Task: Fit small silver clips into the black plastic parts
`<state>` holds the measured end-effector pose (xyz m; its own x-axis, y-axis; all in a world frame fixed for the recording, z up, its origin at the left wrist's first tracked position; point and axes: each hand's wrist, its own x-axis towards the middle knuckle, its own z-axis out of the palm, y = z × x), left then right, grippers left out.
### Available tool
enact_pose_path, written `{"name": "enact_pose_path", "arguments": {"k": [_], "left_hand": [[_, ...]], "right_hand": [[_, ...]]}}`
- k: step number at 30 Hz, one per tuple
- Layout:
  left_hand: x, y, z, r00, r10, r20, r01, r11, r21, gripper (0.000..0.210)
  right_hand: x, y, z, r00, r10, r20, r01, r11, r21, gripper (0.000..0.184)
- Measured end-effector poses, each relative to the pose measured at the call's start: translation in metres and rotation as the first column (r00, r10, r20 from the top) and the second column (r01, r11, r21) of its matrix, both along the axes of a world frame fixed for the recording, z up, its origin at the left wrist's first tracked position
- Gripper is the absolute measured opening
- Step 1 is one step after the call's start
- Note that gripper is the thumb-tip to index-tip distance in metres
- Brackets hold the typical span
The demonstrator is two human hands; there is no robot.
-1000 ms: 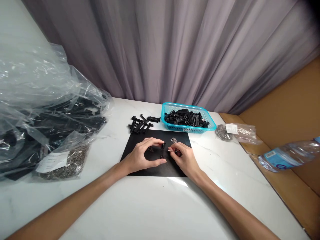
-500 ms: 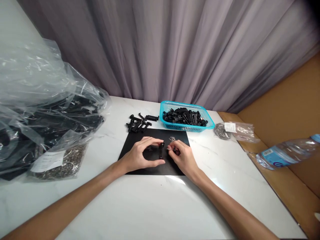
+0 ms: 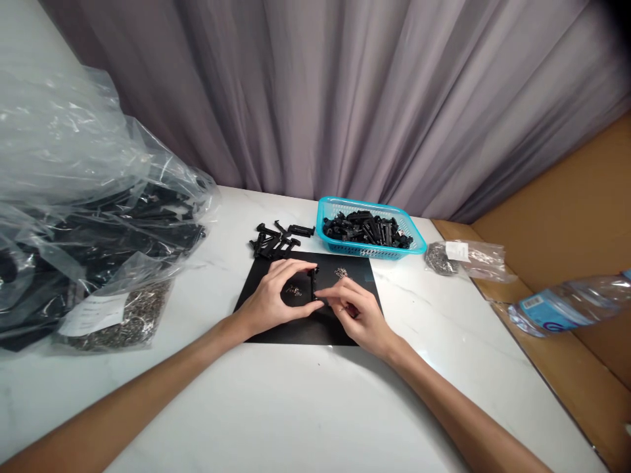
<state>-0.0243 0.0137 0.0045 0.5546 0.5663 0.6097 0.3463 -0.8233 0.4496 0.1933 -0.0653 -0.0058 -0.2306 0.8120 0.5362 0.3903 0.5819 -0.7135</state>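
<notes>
My left hand [image 3: 271,295] grips a slim black plastic part [image 3: 312,284] upright by its two ends, between thumb and fingers. At the part's lower end, the fingertips of my right hand [image 3: 359,312] press close against it, with the other fingers curled in. Whatever the right fingers pinch is hidden or too small to name. Beneath both hands lies a black mat [image 3: 305,332]. On it are a small heap of shiny metal pieces [image 3: 341,272] beyond my right hand and another little metal cluster [image 3: 294,291] inside the curve of my left hand.
Several black plastic parts [image 3: 271,242] lie loose behind the mat. A blue basket [image 3: 421,246] holds many more. Clear bags with black parts [image 3: 98,243] and metal pieces [image 3: 145,312] fill the left. A small bag [image 3: 441,258] and a water bottle [image 3: 557,309] are right.
The black part has shifted slightly left. My right hand has moved left from a small gap to reach its lower end. The thin metal piece seen earlier at the right fingertips no longer shows.
</notes>
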Motion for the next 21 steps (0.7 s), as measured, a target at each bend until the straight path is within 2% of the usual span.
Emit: {"name": "enact_pose_path", "arguments": {"k": [3, 6, 9, 12, 16, 21], "left_hand": [[0.000, 0.000, 0.000, 1.000, 0.012, 0.005, -0.012, 1.000, -0.005, 0.054], [0.001, -0.001, 0.000, 1.000, 0.013, 0.005, -0.013, 1.000, -0.023, 0.056], [0.001, -0.001, 0.000, 1.000, -0.021, 0.007, 0.021, 0.999, -0.035, 0.058], [0.001, -0.001, -0.001, 0.999, -0.046, 0.010, 0.046, 0.998, -0.044, 0.058], [0.000, 0.000, -0.003, 0.998, -0.066, -0.013, 0.065, 0.996, -0.064, 0.063], [0.000, 0.000, -0.004, 0.998, -0.058, 0.003, 0.058, 0.993, -0.107, 0.073]], "right_hand": [[0.001, 0.001, -0.003, 0.999, 0.032, 0.005, -0.032, 0.999, -0.009, 0.033], [0.002, 0.004, -0.009, 0.999, -0.035, 0.025, 0.035, 0.999, -0.008, 0.034], [0.004, 0.009, -0.015, 0.994, -0.091, 0.061, 0.092, 0.996, -0.018, 0.043], [0.006, 0.011, -0.019, 0.991, -0.086, 0.105, 0.090, 0.995, -0.034, 0.053], [0.006, 0.010, -0.019, 0.976, -0.080, 0.202, 0.088, 0.996, -0.029, 0.063], [0.005, 0.008, -0.016, 0.941, -0.099, 0.324, 0.107, 0.994, -0.007, 0.066]]}}
